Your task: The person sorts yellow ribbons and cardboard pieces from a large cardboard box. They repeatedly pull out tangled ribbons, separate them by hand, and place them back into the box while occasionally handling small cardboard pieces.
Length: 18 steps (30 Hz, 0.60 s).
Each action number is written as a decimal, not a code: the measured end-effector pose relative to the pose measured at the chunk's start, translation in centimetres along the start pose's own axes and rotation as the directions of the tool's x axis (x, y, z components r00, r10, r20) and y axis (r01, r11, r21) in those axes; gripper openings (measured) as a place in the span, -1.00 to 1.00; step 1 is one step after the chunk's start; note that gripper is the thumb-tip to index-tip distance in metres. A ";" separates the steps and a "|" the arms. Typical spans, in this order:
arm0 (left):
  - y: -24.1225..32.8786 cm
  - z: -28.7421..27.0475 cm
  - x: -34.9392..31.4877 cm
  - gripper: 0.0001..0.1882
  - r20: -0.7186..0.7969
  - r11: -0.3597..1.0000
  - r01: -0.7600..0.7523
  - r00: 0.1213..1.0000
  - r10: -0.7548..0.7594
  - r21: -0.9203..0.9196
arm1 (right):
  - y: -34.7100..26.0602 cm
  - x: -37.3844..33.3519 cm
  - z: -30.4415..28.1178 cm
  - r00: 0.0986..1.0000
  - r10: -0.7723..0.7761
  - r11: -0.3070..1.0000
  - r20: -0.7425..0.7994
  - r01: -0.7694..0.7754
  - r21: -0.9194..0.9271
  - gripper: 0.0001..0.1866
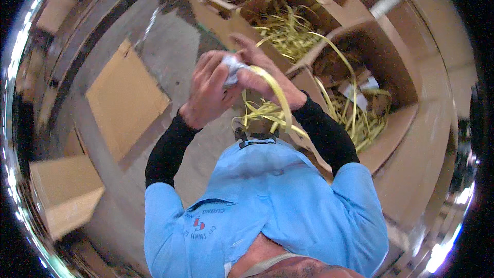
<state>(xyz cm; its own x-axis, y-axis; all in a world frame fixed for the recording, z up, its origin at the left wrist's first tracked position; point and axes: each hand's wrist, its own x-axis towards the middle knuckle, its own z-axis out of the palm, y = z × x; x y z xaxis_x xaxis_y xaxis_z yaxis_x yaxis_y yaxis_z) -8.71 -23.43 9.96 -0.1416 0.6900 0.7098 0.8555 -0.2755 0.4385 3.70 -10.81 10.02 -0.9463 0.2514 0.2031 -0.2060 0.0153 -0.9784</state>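
My left hand (208, 90) and my right hand (267, 74) are raised together in front of my chest, fingers closed on a small crumpled white piece (232, 66) held between them. A yellow plastic strap (278, 95) loops over my right hand and hangs down to a tangle of yellow straps (262, 113) below it. Both forearms wear black sleeves under a light blue shirt.
An open cardboard box (396, 80) at the right holds more yellow straps and scraps. Further open boxes (288, 18) with straps stand behind my hands. A flat cardboard sheet (126, 98) lies on the grey floor at left; another box (64, 190) sits lower left.
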 end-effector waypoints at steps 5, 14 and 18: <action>-0.2 2.4 -1.3 -0.58 0.176 0.981 0.039 0.984 -0.005 -0.189 | 0.1 -5.8 -5.0 0.998 -0.028 0.982 -0.061 0.016 -0.187 -0.36; -7.2 5.3 3.1 -0.69 0.460 0.986 0.032 0.881 -0.106 0.165 | -0.7 -21.2 -8.9 0.924 -0.293 0.779 -0.247 0.081 -0.621 -0.76; -11.6 1.3 14.7 -0.71 -0.254 0.442 0.326 0.943 -0.215 0.836 | -2.7 -36.0 -12.2 0.796 -0.235 0.922 -0.557 0.001 -0.388 -0.71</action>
<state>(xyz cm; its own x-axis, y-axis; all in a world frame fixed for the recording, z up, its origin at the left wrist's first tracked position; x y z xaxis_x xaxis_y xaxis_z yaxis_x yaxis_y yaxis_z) -20.09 -9.21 14.60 -0.4445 0.5397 0.7149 0.7479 0.6629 -0.0354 41.40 -8.05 4.93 -0.5660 0.7361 0.3712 -0.0939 0.3899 -0.9161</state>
